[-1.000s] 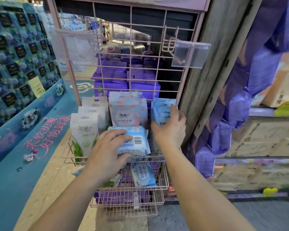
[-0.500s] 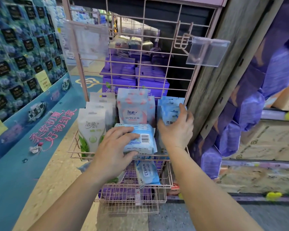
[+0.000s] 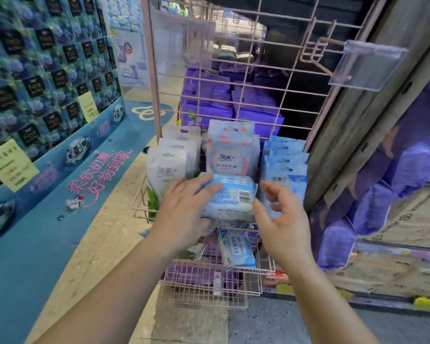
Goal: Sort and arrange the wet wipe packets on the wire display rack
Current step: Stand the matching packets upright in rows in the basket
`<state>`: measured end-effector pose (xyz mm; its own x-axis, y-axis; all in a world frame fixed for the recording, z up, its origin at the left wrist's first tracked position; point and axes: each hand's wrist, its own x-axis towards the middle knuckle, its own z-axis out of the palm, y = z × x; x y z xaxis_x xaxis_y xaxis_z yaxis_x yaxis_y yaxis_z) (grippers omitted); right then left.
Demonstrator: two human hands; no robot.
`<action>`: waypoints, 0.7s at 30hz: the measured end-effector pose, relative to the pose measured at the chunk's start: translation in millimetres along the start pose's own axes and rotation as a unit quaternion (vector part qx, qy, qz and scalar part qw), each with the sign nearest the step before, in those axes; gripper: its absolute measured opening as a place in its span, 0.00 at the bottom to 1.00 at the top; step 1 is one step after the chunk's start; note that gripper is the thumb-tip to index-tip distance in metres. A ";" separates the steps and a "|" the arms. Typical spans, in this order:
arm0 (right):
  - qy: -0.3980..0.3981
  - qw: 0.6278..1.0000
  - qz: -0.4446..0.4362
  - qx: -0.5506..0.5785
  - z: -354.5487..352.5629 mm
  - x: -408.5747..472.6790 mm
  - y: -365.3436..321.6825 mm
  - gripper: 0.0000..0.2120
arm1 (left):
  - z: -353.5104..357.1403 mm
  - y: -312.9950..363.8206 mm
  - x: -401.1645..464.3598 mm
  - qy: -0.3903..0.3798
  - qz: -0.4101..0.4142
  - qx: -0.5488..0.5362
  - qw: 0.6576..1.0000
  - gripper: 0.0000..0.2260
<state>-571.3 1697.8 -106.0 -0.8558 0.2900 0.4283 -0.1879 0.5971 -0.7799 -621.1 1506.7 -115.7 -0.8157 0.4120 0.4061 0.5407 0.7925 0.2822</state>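
My left hand (image 3: 181, 214) holds the blue packet (image 3: 230, 197) flat at the front edge of the wire rack (image 3: 140, 209), barcode up, so I can sort it. My right hand (image 3: 282, 219) waits beside it, fingers loosely open, holding nothing.

floor: speckled beige floor (image 3: 102, 247), grey slab (image 3: 271, 324) nearer | left: blue promotional display wall (image 3: 35, 78) with dark product tiles, yellow price tags (image 3: 10, 165), pink lettering on its sloped base | right: weathered wooden post (image 3: 372, 100), cardboard boxes (image 3: 405, 234) stacked on shelving | behind: purple packs (image 3: 206, 100) piled
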 end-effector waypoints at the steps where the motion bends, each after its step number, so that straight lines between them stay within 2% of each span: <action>1: -0.006 1.000 0.017 0.019 1.4 -2.0 0.4 0.13 | -2.1 -1.4 1.1 0.001 0.003 -0.010 1.000 0.33; 3: 0.000 0.996 0.054 0.076 0.1 -1.5 -1.0 0.11 | -8.0 -5.9 3.3 -0.003 0.000 -0.067 0.998 0.30; 8: 0.029 0.980 0.077 0.182 -7.6 -5.8 -0.6 0.07 | -25.4 -11.7 3.9 -0.024 -0.060 -0.218 0.974 0.24; 9: 0.004 0.977 0.081 0.198 -8.0 -9.2 0.0 0.10 | -28.8 -11.6 2.7 -0.030 -0.068 -0.233 0.970 0.23; 10: -0.037 0.978 0.079 0.192 -8.1 -13.0 0.4 0.18 | -32.4 -12.0 1.1 -0.035 -0.073 -0.249 0.965 0.22; 12: -0.123 0.987 0.041 0.095 -6.4 -16.1 0.6 0.37 | -39.2 -13.2 -2.4 -0.043 -0.062 -0.288 0.955 0.19; 14: -0.159 0.987 -0.007 0.019 -3.6 -13.5 -0.6 0.43 | -45.3 -12.9 -4.0 -0.069 -0.038 -0.325 0.942 0.17; 18: -0.139 0.986 0.002 0.091 -2.3 -10.5 -6.6 0.28 | -50.7 -9.7 6.7 -0.117 -0.026 -0.350 0.929 0.18; 21: -0.096 0.983 0.019 0.157 -11.1 -16.3 -8.8 0.23 | -48.4 -9.1 24.1 -0.095 -0.069 -0.377 0.919 0.19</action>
<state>-550.3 1696.1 -101.1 -0.9348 0.1428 0.3253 -0.2676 0.3195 -0.9090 -635.7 1487.6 -66.4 -0.8693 0.4591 0.1828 0.3602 0.3354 0.8705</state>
